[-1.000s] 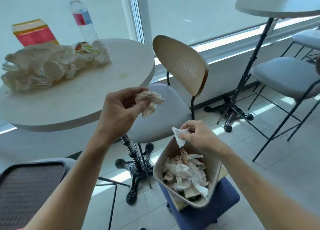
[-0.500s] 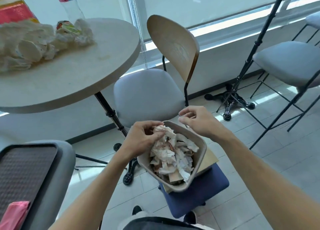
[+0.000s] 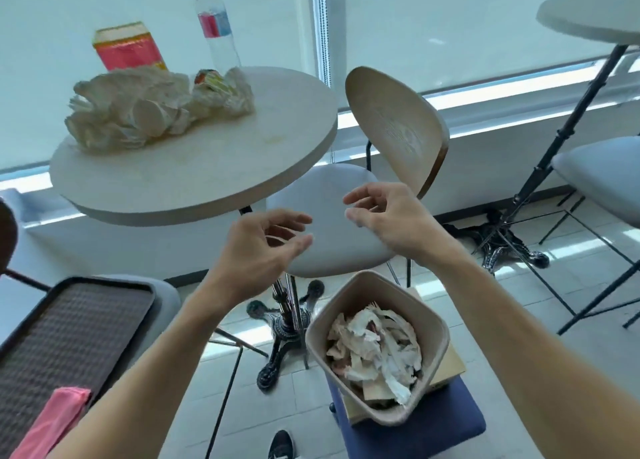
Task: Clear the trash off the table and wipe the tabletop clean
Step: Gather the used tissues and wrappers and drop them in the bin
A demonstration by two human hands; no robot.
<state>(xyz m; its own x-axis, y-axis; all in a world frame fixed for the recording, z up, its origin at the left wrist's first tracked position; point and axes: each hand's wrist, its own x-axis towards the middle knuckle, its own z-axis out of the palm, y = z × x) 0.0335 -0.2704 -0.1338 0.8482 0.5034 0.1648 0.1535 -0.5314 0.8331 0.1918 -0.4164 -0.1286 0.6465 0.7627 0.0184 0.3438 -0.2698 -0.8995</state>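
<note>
right now both your hands are empty — your left hand (image 3: 258, 247) and right hand (image 3: 388, 216) hang in the air with fingers spread and loosely curled, between the round table (image 3: 207, 178) and the tan bin (image 3: 377, 348). the bin sits low on a blue stool (image 3: 415, 434), stuffed with crumpled napkins (image 3: 375, 351). on the tabletop a heap of crumpled paper trash (image 3: 138, 112) lies beside a water bottle (image 3: 216, 33) and a red-and-yellow carton (image 3: 126, 46) — a pink cloth (image 3: 52, 420) rests on the dark tray (image 3: 69, 330) at your left.
</note>
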